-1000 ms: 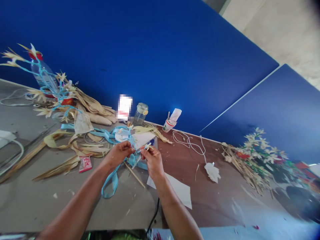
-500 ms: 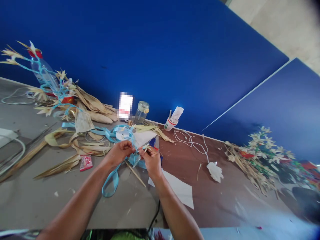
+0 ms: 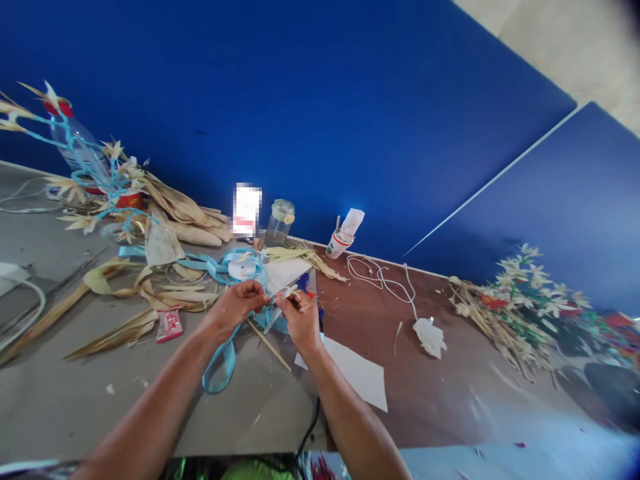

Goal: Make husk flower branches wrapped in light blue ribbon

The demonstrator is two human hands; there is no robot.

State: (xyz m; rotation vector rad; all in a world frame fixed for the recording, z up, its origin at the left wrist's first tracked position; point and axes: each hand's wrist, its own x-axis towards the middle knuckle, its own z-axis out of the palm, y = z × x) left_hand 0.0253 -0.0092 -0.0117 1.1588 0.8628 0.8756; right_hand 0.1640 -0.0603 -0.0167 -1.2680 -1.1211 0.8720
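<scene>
Head view: on the cluttered table [image 3: 440, 413], pale-blue ribbon [image 3: 230, 360] loops near the left wrist. The left hand [image 3: 240, 303] is pinched closed, on what I can't tell; just beside it, the right hand [image 3: 304, 323] pinches a small pale flower [image 3: 290, 291].

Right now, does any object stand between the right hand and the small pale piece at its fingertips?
Nothing visible does: the right hand appears to pinch the small pale piece directly. The left hand is close beside it, and the blue ribbon loop lies nearer the person, outside that gap.
</scene>
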